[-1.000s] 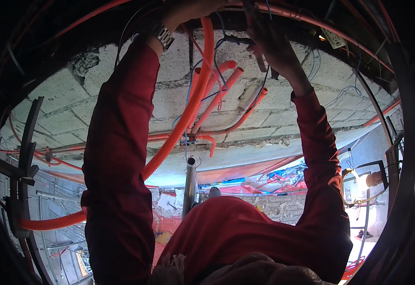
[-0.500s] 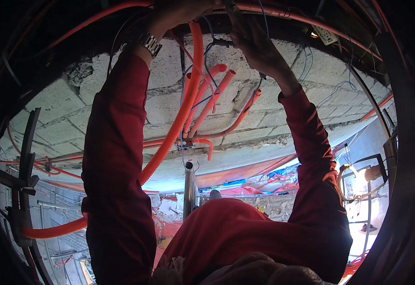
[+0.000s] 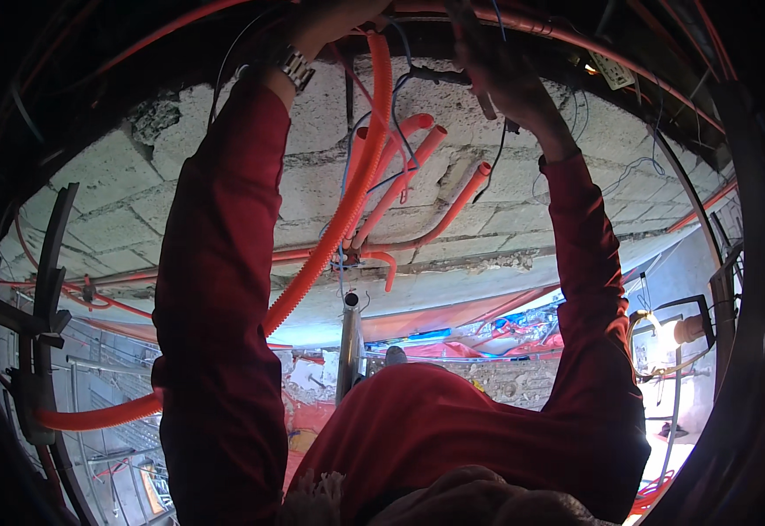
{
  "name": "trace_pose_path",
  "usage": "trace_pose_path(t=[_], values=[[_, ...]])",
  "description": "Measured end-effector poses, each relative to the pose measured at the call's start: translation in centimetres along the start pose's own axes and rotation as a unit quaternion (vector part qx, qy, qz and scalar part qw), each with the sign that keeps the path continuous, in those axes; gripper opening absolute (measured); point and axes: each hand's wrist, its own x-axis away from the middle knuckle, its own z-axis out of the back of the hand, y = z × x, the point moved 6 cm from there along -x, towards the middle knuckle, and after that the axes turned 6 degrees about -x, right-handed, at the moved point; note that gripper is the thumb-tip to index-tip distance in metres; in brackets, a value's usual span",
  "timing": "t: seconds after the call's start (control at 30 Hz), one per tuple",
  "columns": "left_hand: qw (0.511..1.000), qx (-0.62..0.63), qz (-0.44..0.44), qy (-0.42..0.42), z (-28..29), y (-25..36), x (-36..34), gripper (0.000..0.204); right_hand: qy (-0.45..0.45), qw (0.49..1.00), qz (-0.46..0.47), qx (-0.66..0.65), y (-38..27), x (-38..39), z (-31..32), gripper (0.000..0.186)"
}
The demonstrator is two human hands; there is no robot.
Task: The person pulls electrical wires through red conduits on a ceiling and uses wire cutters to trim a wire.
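Note:
Both my arms, in red sleeves, reach up to the top of the view. My left hand [image 3: 334, 22], with a metal watch [image 3: 296, 69] at the wrist, is bent beside the upper end of an orange corrugated conduit [image 3: 347, 197]. Its fingertips are in shadow and cut by the upper edge; they look closed, but what they hold is hidden. My right hand [image 3: 518, 92] is closed round a long dark hand tool [image 3: 479, 74], whose lower end sticks out below the fingers. The tool's kind is too dark to tell. Thin blue wires [image 3: 404, 39] hang between the hands.
Several smooth orange pipes [image 3: 461, 206] stick out from a pale block wall [image 3: 251, 193]. A red pipe [image 3: 575, 39] crosses overhead. Below stands a metal tube [image 3: 350, 342]. A lit lamp [image 3: 667, 336] is at right, dark metal framing [image 3: 48, 289] at left.
My right hand has moved right, and more of the dark tool's lower end shows beneath it. My left hand and the conduit's upper end have shifted slightly right and up in view.

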Motion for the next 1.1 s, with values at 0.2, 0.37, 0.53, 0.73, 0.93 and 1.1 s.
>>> trace_pose_path(t=[0.2,0.37,0.53,0.73,0.93,1.1], values=[[0.987,0.146,-0.048,0.052,0.6,-1.7,-0.3,0.035,-0.004,0.987,-0.140,-0.081,1.7,-1.3,0.3,0.067],[0.980,0.117,0.012,0.159,2.1,-3.0,-1.8,0.031,0.039,0.917,-0.242,-0.316,-0.1,-4.4,2.7,0.033],[0.948,0.288,-0.081,0.111,1.6,-3.8,-2.3,0.023,0.008,0.867,-0.312,-0.389,2.7,-5.1,1.1,0.051],[0.986,0.140,0.066,0.057,0.9,-0.2,-0.6,0.015,0.040,0.915,-0.202,-0.348,0.9,-5.3,2.9,0.034],[0.998,0.032,0.034,0.044,0.7,1.2,-0.3,0.020,-0.022,0.915,-0.249,-0.317,0.5,-4.6,2.1,0.023],[0.989,0.145,0.013,0.012,0.5,-0.1,-0.2,0.026,-0.058,0.928,-0.263,-0.258,0.7,-4.4,2.1,0.028]])
